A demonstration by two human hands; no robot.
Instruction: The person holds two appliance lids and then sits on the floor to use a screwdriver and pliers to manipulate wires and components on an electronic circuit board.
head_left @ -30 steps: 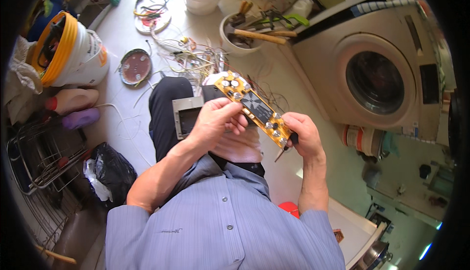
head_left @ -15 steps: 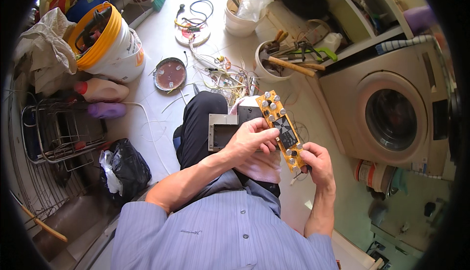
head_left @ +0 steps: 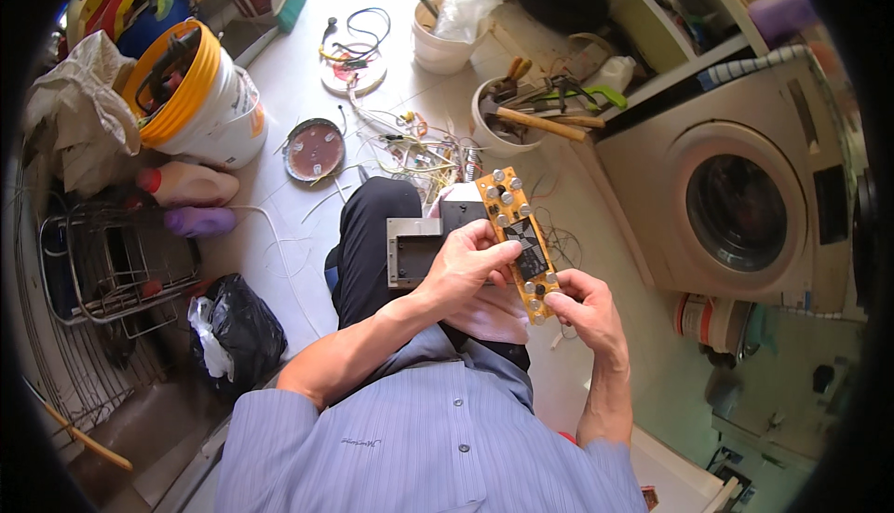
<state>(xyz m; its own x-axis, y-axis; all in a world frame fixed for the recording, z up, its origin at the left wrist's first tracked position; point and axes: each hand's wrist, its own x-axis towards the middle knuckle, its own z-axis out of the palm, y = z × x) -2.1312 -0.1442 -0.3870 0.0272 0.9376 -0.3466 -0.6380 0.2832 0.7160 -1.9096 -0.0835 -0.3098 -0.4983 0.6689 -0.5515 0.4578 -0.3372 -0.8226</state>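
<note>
A long yellow-orange circuit board (head_left: 532,260), with a black display panel and several round silver parts, is held tilted above my lap. My left hand (head_left: 463,262) is closed on its left edge, the thumb lying across the display. At the lower right end, my right hand (head_left: 589,313) pinches the board between thumb and fingers. Below and left of the board, a grey open-framed housing (head_left: 402,227) rests on my lap, partly covered by my left hand. A pale pink cloth (head_left: 492,319) lies under my hands.
Tangled wires (head_left: 424,155) and a round brown-faced disc (head_left: 314,151) lie on the floor ahead. A tool bucket (head_left: 507,141) with a hammer stands beyond, near a washing machine (head_left: 643,173) on the right. A yellow-rimmed bucket (head_left: 219,113) and a black bag (head_left: 247,327) are on the left.
The scene has shifted slightly left in view. My right thumb now lies over the board's lower end, and both hands still hold the board.
</note>
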